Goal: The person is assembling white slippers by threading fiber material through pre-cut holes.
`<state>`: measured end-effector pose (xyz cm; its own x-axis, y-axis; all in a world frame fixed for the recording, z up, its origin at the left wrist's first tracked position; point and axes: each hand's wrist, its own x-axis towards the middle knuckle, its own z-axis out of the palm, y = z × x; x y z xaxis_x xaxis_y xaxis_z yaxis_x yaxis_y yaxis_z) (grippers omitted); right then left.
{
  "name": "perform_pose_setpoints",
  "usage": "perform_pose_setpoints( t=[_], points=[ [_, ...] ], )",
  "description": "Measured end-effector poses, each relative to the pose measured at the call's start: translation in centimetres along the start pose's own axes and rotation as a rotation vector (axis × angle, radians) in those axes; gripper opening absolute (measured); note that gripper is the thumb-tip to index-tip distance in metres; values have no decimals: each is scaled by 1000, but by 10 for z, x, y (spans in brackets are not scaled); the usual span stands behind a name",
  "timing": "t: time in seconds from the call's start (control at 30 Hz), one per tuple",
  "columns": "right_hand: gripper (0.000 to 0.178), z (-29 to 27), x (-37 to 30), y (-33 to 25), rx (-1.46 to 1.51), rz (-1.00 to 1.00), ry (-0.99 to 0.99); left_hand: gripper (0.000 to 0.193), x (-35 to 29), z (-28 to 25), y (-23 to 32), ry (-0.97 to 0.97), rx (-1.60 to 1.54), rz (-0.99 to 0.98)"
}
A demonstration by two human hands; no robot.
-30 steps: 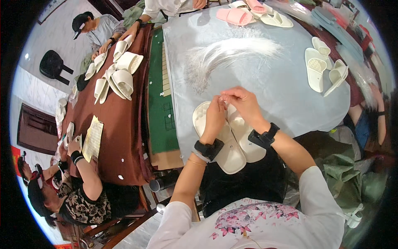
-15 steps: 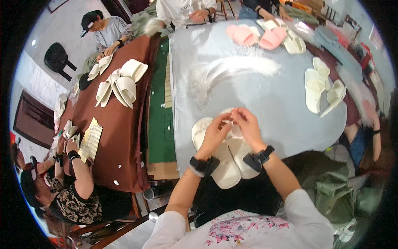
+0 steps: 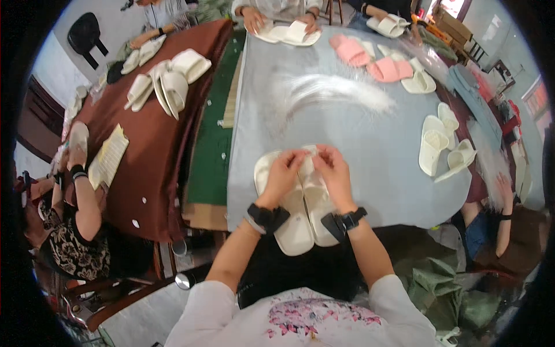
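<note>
So I'm standing here watching a person in a white top with pink flowers, and both hands are on 1 pair of cream slippers [image 3: 296,228]. The slippers lie side by side at the near edge of the grey cloth [image 3: 358,144], heels toward the person and sticking out over the dark lap.

Left hand [image 3: 283,176] is over the left slipper, fingers curled in, tips up near the toe end. Right hand [image 3: 334,173] is over the right slipper, thumb and fingers bent in close. The 2 sets of fingertips are super near each other, but honestly I can't tell if they're pinching something thin or just pressed together.

Farther up the cloth there's a fanned bundle of white strands [image 3: 341,89], then 2 pink slippers [image 3: 393,69] beyond it. More white slippers [image 3: 432,144] sit off to the right. Over left, the brown cloth [image 3: 156,144] has a cluster of pale slippers [image 3: 173,89] plus a yellowish sheet [image 3: 110,153]. Across the table, a co-worker's hands are on another pale pair [image 3: 300,33].
</note>
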<state>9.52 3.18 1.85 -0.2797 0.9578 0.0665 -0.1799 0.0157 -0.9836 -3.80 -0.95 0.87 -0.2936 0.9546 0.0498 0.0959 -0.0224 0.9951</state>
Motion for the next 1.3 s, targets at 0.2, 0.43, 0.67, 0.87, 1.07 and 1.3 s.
perform_pose_setpoints(
  t=[0.2, 0.43, 0.67, 0.87, 1.07, 1.3],
  points=[
    [12, -6, 4, 13, -64, 9, -86, 21, 2, 1, 2, 65, -263, 8],
    [13, -1, -5, 8, -100, -22, -97, 20, -5, 1, 1, 41, -333, -27],
    [15, -1, -3, 13, -195, -68, -74, 21, -5, 1, -4, 86, -165, -8],
    [19, -4, 14, -7, -253, 15, -296, 19, -5, 0, 0, 82, -364, -10],
    [17, -4, 6, 8, -276, -56, -148, 20, -4, 2, 6, 107, -312, -104],
    [17, -2, 4, 0, -249, -24, -112, 24, -2, 2, 4, 82, -174, -48]
  ],
)
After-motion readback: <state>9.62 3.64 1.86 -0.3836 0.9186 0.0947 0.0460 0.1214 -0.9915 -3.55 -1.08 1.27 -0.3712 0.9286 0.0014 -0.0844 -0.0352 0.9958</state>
